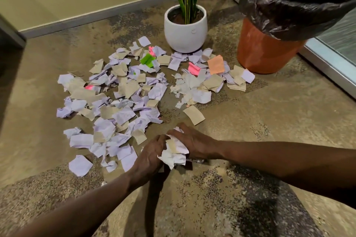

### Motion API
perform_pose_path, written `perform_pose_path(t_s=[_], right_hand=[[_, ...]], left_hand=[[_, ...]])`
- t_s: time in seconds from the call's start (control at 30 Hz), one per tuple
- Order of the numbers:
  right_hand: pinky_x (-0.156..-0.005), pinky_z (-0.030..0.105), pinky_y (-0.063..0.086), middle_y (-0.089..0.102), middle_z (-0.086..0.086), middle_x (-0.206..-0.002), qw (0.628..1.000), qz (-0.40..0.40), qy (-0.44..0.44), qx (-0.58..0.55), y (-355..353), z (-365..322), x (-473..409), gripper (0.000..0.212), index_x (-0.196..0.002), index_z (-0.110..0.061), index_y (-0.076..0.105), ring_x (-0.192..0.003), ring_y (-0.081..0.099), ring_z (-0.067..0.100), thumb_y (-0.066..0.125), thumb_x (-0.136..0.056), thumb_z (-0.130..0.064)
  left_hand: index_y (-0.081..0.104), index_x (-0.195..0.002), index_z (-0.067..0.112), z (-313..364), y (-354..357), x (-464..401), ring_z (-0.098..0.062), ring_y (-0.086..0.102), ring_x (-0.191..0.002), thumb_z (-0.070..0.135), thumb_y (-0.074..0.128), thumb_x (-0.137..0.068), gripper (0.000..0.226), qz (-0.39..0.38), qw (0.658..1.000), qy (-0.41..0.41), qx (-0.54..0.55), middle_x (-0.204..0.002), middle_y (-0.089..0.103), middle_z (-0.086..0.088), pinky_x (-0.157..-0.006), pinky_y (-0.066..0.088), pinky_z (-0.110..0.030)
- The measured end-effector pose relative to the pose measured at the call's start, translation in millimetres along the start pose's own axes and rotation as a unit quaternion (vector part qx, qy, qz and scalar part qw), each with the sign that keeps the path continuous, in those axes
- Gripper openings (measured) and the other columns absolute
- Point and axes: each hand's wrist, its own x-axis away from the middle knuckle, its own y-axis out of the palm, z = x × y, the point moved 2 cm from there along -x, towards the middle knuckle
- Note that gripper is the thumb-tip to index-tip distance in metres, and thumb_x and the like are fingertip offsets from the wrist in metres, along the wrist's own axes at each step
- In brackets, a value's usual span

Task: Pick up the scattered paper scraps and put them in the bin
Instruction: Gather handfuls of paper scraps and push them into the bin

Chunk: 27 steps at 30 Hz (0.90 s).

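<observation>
Many paper scraps [123,90], white, tan, pink, green and orange, lie scattered on the carpet in front of me. My left hand [148,158] and my right hand [192,142] press together around a crumpled bunch of scraps [174,153] at the near edge of the pile, just above the floor. The bin [265,50] is an orange bucket lined with a black bag [285,11]; it stands at the upper right, beyond the scraps. Its inside is dark and hidden.
A white pot with a green plant [185,29] stands behind the scraps, left of the bin. A wall with a grey skirting board [92,17] runs along the back. A glass door with a metal frame [331,65] is on the right.
</observation>
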Motion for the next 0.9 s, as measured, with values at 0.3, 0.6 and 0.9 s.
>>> perform_pose_path(t_s=[0.3, 0.6, 0.9], right_hand=[[-0.074, 0.043, 0.054, 0.070, 0.017, -0.095, 0.984, 0.028, 0.120, -0.131, -29, 3, -4, 0.015, -0.092, -0.002, 0.066, -0.086, 0.066, 0.030, 0.058, -0.089, -0.014], [-0.067, 0.025, 0.040, 0.073, 0.015, -0.099, 0.986, 0.063, 0.130, -0.085, -87, 14, 2, 0.018, -0.098, -0.002, 0.073, -0.084, 0.065, 0.025, 0.075, -0.084, -0.011], [-0.084, 0.043, 0.058, 0.075, 0.007, -0.104, 0.953, 0.128, 0.218, -0.168, -159, 33, 20, 0.033, -0.107, -0.009, 0.074, -0.095, 0.069, 0.025, 0.083, -0.074, -0.013]], left_hand=[[0.071, -0.101, 0.010, 5, -3, -23, -0.021, 0.064, -0.096, 0.034, 0.063, -0.079, 0.034, 0.014, 0.998, -0.017, 0.054, -0.107, 0.070, -0.007, -0.083, 0.048, -0.029], [0.070, -0.100, 0.010, 36, -23, -54, 0.003, 0.060, -0.064, 0.017, 0.071, -0.087, 0.015, 0.033, 0.999, 0.034, 0.003, -0.085, 0.063, 0.010, -0.059, 0.045, -0.013], [0.066, -0.100, 0.020, 96, -46, -115, -0.009, 0.062, -0.060, 0.023, 0.071, -0.088, 0.014, 0.025, 0.996, 0.023, 0.080, -0.078, 0.068, 0.005, -0.055, 0.049, -0.024]])
